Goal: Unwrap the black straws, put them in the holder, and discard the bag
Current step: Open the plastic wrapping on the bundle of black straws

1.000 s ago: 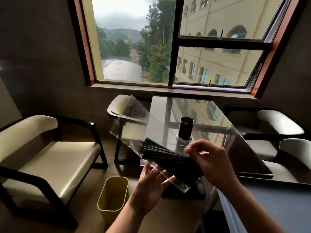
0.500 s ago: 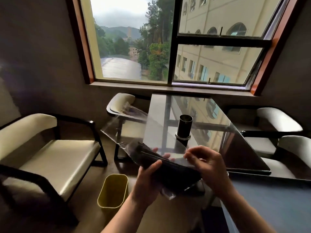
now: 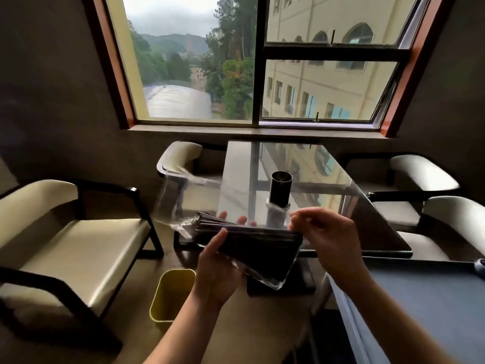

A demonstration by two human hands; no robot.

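A bundle of black straws [image 3: 252, 239] lies nearly level inside a clear plastic bag [image 3: 170, 203], held in the air in front of the table. My left hand [image 3: 219, 269] grips the bundle from below, thumb on the near side and fingertips showing behind it. My right hand [image 3: 328, 237] is at the bundle's right end with fingers bent; whether it pinches the bag there I cannot tell. The bag's empty open end flaps up and to the left. The black cylindrical holder [image 3: 280, 189] stands upright on the glossy table [image 3: 341, 206], just beyond the straws.
A yellow waste bin [image 3: 172, 295] stands on the floor below my left arm. Cream-cushioned dark chairs sit at the left [image 3: 68, 248], beyond the table's left side [image 3: 181, 158] and at the right [image 3: 425, 177]. A dark blue surface [image 3: 420, 306] lies at the lower right.
The bundle has turned from slanted to nearly level and risen toward the holder. My left hand moved from flat under the bag to gripping it. The loose bag end swung upward.
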